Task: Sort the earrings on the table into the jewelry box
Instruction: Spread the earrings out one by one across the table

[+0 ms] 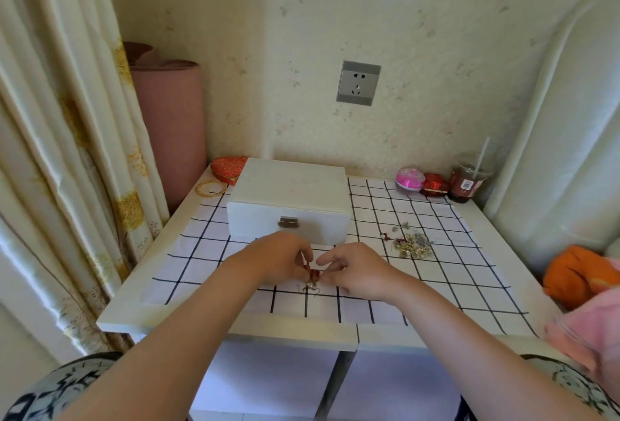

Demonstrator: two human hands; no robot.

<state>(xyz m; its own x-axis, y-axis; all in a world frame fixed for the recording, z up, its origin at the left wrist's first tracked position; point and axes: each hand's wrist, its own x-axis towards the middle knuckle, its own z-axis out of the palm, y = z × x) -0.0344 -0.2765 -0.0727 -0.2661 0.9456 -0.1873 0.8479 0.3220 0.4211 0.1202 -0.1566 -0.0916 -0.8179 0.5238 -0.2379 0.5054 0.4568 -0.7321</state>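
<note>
A white jewelry box [289, 198] with a metal clasp stands closed at the back middle of the table. A pile of small earrings [412, 243] lies on the checked cloth to its right. In front of the box my left hand [281, 258] and my right hand [352, 269] meet over the cloth. Both pinch a red beaded earring [314, 275] between their fingertips. A few small earrings with wire hooks [309, 287] lie on the cloth just below it.
A red heart-shaped box [228, 167] and gold bangles [211, 187] sit at the back left. A pink round case [410, 179], a red case [435, 185] and a drink cup with a straw [467, 182] stand at the back right. Orange and pink cloth [577, 275] lies at the right.
</note>
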